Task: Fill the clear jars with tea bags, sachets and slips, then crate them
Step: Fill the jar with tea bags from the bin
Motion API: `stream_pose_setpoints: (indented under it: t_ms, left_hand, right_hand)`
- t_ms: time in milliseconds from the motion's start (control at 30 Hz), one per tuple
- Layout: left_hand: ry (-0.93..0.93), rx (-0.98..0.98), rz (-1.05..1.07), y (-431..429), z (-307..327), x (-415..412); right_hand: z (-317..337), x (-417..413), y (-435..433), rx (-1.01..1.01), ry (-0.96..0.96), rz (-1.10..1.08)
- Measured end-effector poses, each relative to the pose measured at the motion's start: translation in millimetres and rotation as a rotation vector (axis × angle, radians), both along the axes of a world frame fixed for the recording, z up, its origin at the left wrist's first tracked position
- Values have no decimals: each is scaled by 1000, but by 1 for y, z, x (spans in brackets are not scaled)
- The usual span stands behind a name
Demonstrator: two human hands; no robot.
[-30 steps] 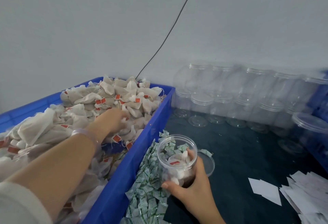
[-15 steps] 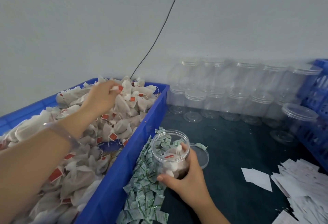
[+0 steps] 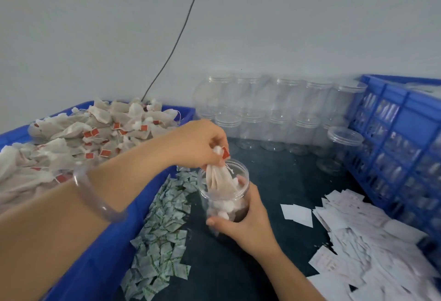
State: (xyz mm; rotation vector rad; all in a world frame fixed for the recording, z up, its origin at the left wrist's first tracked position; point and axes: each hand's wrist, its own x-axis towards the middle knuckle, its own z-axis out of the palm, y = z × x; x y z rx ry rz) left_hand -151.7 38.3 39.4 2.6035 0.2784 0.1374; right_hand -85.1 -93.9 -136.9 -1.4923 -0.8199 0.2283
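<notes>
Clear glossy plastic jar [image 3: 224,195], matt gauzy tea bags [image 3: 219,181], smooth blue plastic bin [image 3: 107,253], white paper slips [image 3: 358,241].

**Plain wall, dark worktop**

From my end, a pale grey-white wall [image 3: 310,14] fills the upper half of the view — matte and plain. A thin dark cable [image 3: 177,39] runs down it on a slant, from the top edge towards the lower left. Right of the cable the wall is softly and evenly lit; left of it the tone looks a touch darker. Below the cable's foot and off to its right lies a dark teal tabletop [image 3: 274,174], faintly mottled — its join with the wall is hidden from me.
</notes>
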Motion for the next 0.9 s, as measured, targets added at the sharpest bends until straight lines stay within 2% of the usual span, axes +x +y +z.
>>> stream_pose_setpoints:
  t_ms: [100, 167, 300, 500, 667, 733, 833, 900]
  left_hand:
    - [42, 332, -109, -27, -11, 10]
    - [97, 406, -172, -43, -19, 19]
    - [161, 316, -239, -55, -13, 30]
    - [6, 27, -214, -45, 19, 27]
    - [-112, 66, -220, -54, 20, 29]
    - [-32, 235, -258, -66, 3, 35]
    - [233, 511, -349, -88, -29, 41]
    - [304, 537, -355, -85, -27, 42]
  right_hand:
    - [0, 11, -27, -25, -10, -37]
    - [-2, 14, -41, -42, -21, -59]
    - [-13, 15, -59, -29, -54, -118]
    - [-17, 20, -63, 27, -41, -149]
    - [-17, 22, -61, 18, -67, -122]
    - [-17, 22, -60, 16, -69, -128]
    - [-19, 22, -59, -9, -68, -117]
    - [-20, 21, -59, -24, -71, -98]
